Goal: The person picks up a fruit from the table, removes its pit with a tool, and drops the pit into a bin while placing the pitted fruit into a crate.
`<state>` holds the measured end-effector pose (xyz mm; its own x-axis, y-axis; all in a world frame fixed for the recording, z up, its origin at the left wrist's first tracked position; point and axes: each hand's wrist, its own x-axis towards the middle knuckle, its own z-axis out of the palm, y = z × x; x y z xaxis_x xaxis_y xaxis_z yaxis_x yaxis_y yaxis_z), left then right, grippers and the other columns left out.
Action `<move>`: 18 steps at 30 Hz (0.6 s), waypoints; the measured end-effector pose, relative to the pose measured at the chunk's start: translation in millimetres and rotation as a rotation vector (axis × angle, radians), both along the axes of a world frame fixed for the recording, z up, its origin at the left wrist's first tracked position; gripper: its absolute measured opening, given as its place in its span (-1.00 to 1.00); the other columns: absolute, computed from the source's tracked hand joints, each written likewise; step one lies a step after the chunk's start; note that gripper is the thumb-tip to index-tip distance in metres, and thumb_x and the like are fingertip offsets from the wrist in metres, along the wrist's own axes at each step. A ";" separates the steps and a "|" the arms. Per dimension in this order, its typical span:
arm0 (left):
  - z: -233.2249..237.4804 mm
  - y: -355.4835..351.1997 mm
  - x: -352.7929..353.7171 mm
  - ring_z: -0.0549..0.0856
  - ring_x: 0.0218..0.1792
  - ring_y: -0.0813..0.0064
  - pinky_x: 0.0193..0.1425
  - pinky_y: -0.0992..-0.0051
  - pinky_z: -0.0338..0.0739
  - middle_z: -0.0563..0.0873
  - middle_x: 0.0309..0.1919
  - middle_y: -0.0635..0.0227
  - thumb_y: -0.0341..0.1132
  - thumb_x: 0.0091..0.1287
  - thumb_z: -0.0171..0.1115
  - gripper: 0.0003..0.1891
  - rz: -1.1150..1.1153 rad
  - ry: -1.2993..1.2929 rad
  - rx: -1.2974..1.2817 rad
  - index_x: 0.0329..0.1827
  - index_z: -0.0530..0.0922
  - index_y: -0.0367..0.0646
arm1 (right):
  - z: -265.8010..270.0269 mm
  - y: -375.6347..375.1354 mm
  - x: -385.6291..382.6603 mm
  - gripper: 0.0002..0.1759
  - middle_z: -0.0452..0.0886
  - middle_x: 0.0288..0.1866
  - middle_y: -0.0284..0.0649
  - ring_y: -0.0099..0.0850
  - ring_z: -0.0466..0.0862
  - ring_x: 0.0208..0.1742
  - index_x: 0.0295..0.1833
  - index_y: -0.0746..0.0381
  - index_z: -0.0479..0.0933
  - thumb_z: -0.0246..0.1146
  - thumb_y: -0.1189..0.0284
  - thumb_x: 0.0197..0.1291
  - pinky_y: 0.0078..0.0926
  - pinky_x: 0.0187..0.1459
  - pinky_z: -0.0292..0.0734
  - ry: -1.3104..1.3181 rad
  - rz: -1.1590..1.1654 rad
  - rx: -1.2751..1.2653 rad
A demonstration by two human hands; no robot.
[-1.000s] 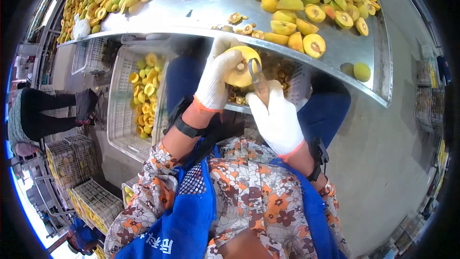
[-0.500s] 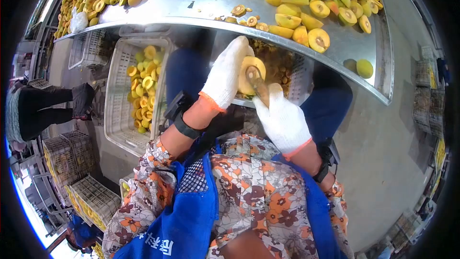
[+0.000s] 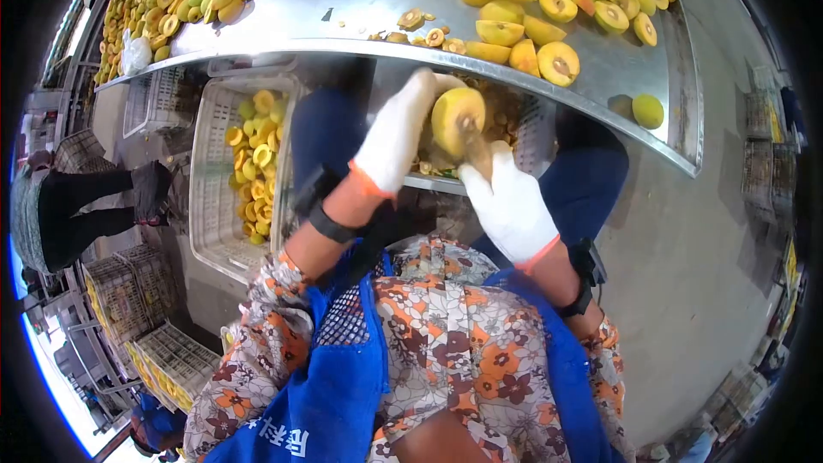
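My left hand [image 3: 396, 139], in a white knit glove, is closed round a yellow peach-like fruit half [image 3: 449, 114], its cut face turned towards my right hand. In my gloved right hand [image 3: 513, 213] is a short spoon-like pitting tool [image 3: 477, 155] with a brownish shaft. The tool's tip meets the middle of the cut face at the stone; motion blur hides how deep it sits. Beneath both hands stands a plastic crate [image 3: 533, 133] holding brown stones and scraps, partly covered by the hands.
A metal table [image 3: 283, 13] bears heaps of fruit halves [image 3: 559, 63]; its raised edge runs just beyond my hands. On the left stands a white crate [image 3: 203, 197] of hollowed fruit halves. Another person's legs [image 3: 94, 193] and stacked crates [image 3: 129, 283] are farther left.
The fruit half has turned and shifted slightly right in my left hand. My right hand has moved a little right and down, with the tool now more upright against the cut face.
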<state>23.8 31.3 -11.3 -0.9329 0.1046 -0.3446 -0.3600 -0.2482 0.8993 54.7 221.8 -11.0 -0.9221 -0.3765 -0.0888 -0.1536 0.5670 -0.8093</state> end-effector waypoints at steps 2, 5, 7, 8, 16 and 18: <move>1.2 29.0 15.9 0.68 0.04 0.45 0.22 0.42 0.58 0.70 0.08 0.22 -0.08 0.61 -0.11 -0.54 0.110 0.229 -0.116 0.29 0.53 -0.25 | -0.6 -3.7 2.3 -0.64 0.64 -0.32 0.21 0.20 0.70 -0.30 0.10 0.34 0.43 0.17 0.24 0.47 0.08 -0.31 0.61 -0.016 -0.009 -0.057; -0.5 28.5 15.9 0.67 0.02 0.49 0.25 0.44 0.54 0.71 0.02 0.26 -0.26 0.60 -0.06 -0.63 0.165 0.427 -0.305 0.25 0.57 -0.28 | -8.6 -3.9 1.1 -0.69 0.63 -0.31 0.08 0.06 0.70 -0.33 0.06 0.36 0.47 0.15 0.29 0.49 -0.10 -0.27 0.61 0.579 0.299 0.079; -0.5 10.2 2.9 0.68 -0.07 0.51 0.16 0.47 0.56 0.73 -0.12 0.29 -0.13 0.65 -0.12 -0.56 -0.030 0.288 -0.230 0.11 0.65 -0.28 | 11.1 -5.0 2.2 -0.70 0.63 -0.23 0.08 0.02 0.69 -0.30 0.06 0.34 0.48 0.15 0.29 0.48 -0.15 -0.27 0.60 -0.071 0.154 -0.091; -0.9 0.3 -2.6 0.67 -0.08 0.54 0.10 0.48 0.58 0.73 -0.13 0.29 -0.06 0.67 -0.15 -0.51 -0.147 0.180 -0.174 0.11 0.66 -0.27 | 21.1 -6.6 3.5 -0.71 0.62 -0.14 0.08 -0.02 0.69 -0.27 0.06 0.32 0.49 0.15 0.30 0.47 -0.20 -0.27 0.59 -0.716 -0.009 -0.255; -14.8 20.9 17.9 0.65 -0.13 0.64 0.01 0.55 0.57 0.74 -0.15 0.35 -0.23 0.62 0.01 -0.68 0.178 0.301 -0.348 0.06 0.68 -0.25 | -14.9 0.5 14.3 -0.71 0.45 -0.51 -0.26 -0.44 0.52 -0.50 0.03 0.27 0.48 0.16 0.23 0.52 -0.36 -0.41 0.50 -0.205 0.249 -0.322; -13.1 10.5 13.4 0.64 -0.15 0.64 0.00 0.55 0.57 0.74 -0.17 0.38 -0.27 0.60 0.02 -0.71 0.087 0.255 -0.274 0.02 0.69 -0.23 | 14.3 -3.4 11.0 -0.78 0.42 -0.54 -0.40 -0.58 0.42 -0.62 -0.01 0.18 0.47 0.13 0.25 0.56 -0.56 -0.58 0.34 -1.027 -0.034 -0.644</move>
<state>37.2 41.8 -24.4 -0.9936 -0.0423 -0.1050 -0.1049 -0.0056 0.9945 65.6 218.4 3.3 -0.5423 -0.5982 -0.5900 0.7325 0.0073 -0.6808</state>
